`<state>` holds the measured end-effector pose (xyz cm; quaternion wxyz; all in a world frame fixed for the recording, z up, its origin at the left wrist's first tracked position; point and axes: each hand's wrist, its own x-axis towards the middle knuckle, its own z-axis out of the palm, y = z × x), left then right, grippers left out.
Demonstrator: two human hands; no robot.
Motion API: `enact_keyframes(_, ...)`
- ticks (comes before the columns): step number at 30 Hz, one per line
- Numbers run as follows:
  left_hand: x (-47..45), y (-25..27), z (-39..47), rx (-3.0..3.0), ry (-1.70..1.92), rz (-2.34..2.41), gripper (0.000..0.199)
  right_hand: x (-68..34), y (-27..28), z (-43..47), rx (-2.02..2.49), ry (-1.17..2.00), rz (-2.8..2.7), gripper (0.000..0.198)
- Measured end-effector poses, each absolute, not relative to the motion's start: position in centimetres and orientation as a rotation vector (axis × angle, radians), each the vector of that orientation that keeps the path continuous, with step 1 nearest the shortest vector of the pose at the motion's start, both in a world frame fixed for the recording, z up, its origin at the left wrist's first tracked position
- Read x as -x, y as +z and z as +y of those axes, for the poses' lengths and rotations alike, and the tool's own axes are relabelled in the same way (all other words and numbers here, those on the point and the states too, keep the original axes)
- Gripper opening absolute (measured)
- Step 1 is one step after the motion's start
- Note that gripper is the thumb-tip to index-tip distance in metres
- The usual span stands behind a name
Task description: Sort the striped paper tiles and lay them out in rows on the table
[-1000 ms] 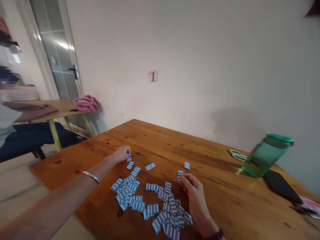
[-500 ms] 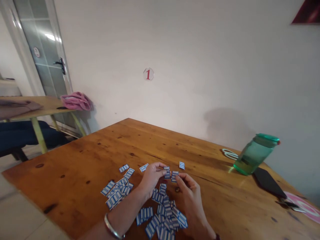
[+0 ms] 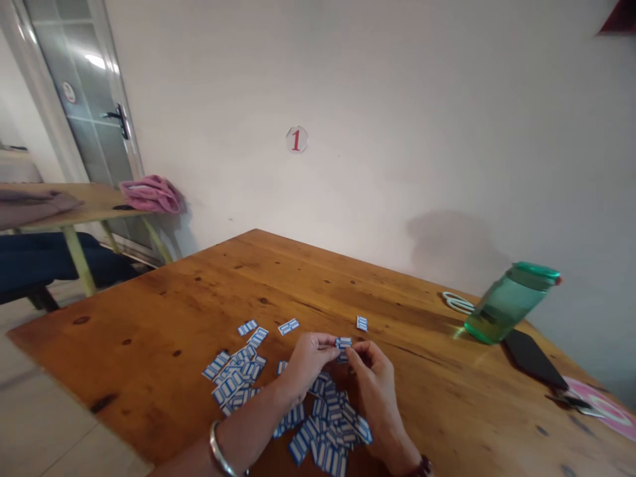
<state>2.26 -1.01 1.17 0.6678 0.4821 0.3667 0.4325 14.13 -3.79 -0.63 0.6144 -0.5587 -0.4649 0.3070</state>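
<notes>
Well, the left hand (image 3: 309,363) and the right hand (image 3: 375,381) come together in front of the person, thumbs and fingers of each pinched on the small blue-and-white slips (image 3: 343,343) between them. I make it two slips, one edge lapping the other, though the fingertips cover too much for me to be sure. They are gripped by their edges, I suppose because such thin, small pieces leave little else to take hold of, and so that the printed faces stay in sight

Loose slips lie within easy reach of both hands, which probably explains the layout: the left heap (image 3: 231,384) spreads to the left of the left hand, and the right heap (image 3: 328,430) lies below and between the two wrists. One lone slip (image 3: 362,323) sits just beyond the right hand, and another single slip (image 3: 289,326) rests beyond the left. The green bottle (image 3: 511,305) and the dark flat object (image 3: 534,358) stand well off to the right of the right hand, likely to leave working room on the wooden table (image 3: 278,271)

As for looks, the slips are flat and oblong, with white bars set in blue borders; any writing is too small to read
</notes>
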Motion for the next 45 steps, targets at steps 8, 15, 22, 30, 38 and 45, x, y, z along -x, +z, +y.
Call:
enact_keyframes(8, -2.3, 1.0, -0.7, -1.138, 0.999, 0.818, 0.012, -14.1, -0.5, -3.8, 1.285, 0.765, -1.077, 0.024)
enact_keyframes(15, -2.5, 0.6, -0.8, -1.421, 1.005, 1.027, 0.029, -14.1, -0.9, -3.9, 1.176, 0.979, -0.990, 0.028)
enact_keyframes(22, 3.0, 3.8, 1.1, -1.987, 0.835, 1.439, 0.019, -14.1, -0.7, -4.1, 1.227, 0.925, -0.925, 0.031)
enact_keyframes(30, 11.8, 4.0, 2.8, -2.117, 0.457, 2.018, 0.014, -14.0, -0.3, -4.2, 1.216, 0.912, -0.925, 0.028)
enact_keyframes(38, 10.9, 3.2, 3.1, -2.188, 0.231, 2.119, 0.020, -14.0, -0.3, -4.2, 1.209, 0.897, -0.942, 0.028)
enact_keyframes(45, 11.0, 3.1, 3.2, -2.203, 0.198, 2.104, 0.025, -13.8, -0.2, -4.2, 1.197, 0.884, -0.933, 0.028)
